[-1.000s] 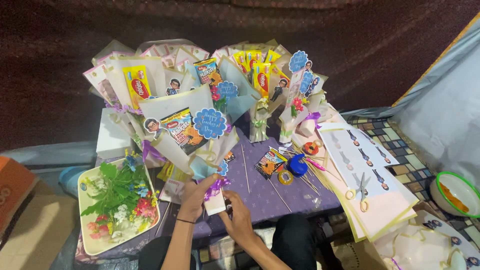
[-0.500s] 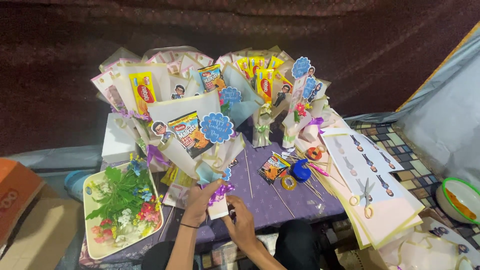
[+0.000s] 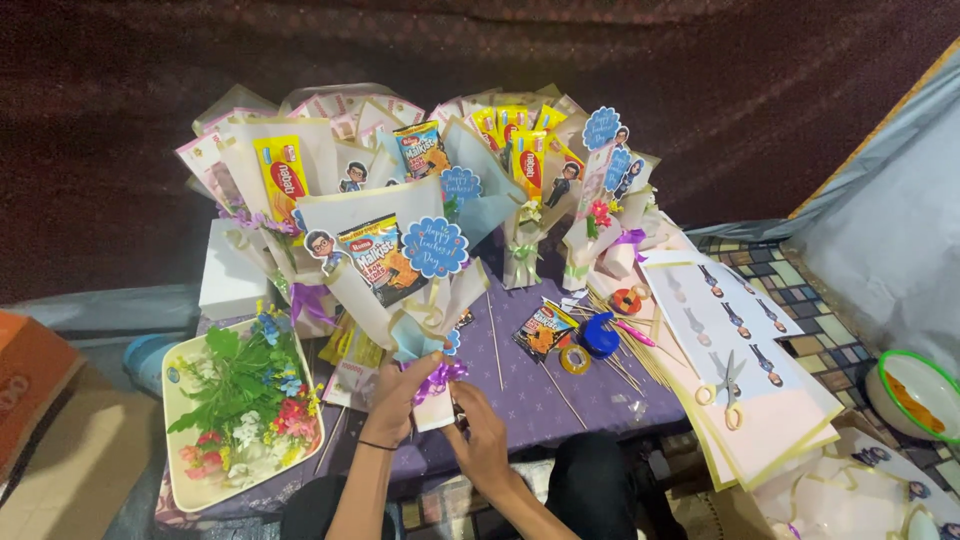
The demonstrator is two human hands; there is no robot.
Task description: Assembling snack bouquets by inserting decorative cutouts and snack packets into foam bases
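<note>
A snack bouquet (image 3: 385, 265) in cream wrapping paper stands tilted before me, with a snack packet, a cartoon figure cut-out and a round blue tag. My left hand (image 3: 405, 395) grips its stem just below a purple ribbon bow (image 3: 440, 376). My right hand (image 3: 478, 425) pinches the ribbon and the stem's lower end from the right. Both hands meet at the stem over the purple cloth (image 3: 520, 400).
Several finished bouquets (image 3: 520, 165) stand at the back. A cream tray of artificial flowers (image 3: 240, 405) lies left. Tape rolls (image 3: 575, 358), wooden skewers (image 3: 640, 365), a loose snack packet (image 3: 543, 330), scissors (image 3: 728, 385) on printed sheets (image 3: 740, 340), and a green-rimmed bowl (image 3: 915, 395) lie right.
The view has shifted a little, so everything sits farther right in frame. My hands have come closer together around the bow on the stem.
</note>
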